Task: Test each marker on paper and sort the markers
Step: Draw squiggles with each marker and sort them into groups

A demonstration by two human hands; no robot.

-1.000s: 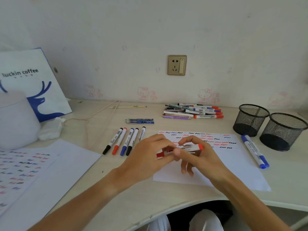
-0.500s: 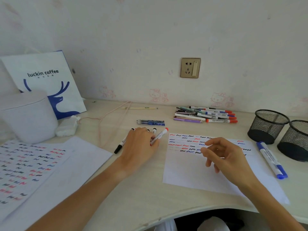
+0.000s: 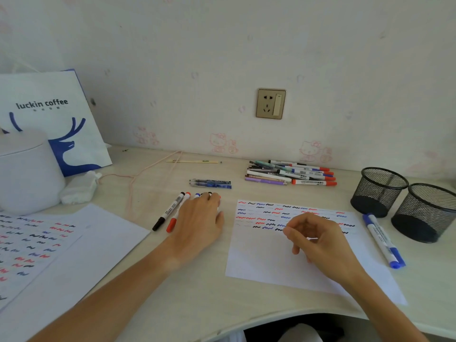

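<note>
My left hand (image 3: 199,218) lies flat over a row of sorted markers left of the test paper (image 3: 271,265). It hides most of them. A black marker (image 3: 169,210) and a red marker (image 3: 178,211) stick out on its left, and coloured caps show past my fingertips. My right hand (image 3: 318,240) hovers loosely curled over the paper's scribbled lines and holds nothing. A pile of untested markers (image 3: 291,172) lies by the wall. Two blue markers (image 3: 382,240) lie right of the paper.
Two black mesh cups (image 3: 380,191) (image 3: 424,213) stand at the right. Blue pens (image 3: 209,183) lie behind the row. At the left are scribbled sheets (image 3: 32,243), a white lidded pot (image 3: 27,174), a tissue (image 3: 79,190) and a coffee bag (image 3: 56,114).
My left hand carried the red marker from above the paper to the row on the left and now lies over it. My right hand let go and stayed over the paper.
</note>
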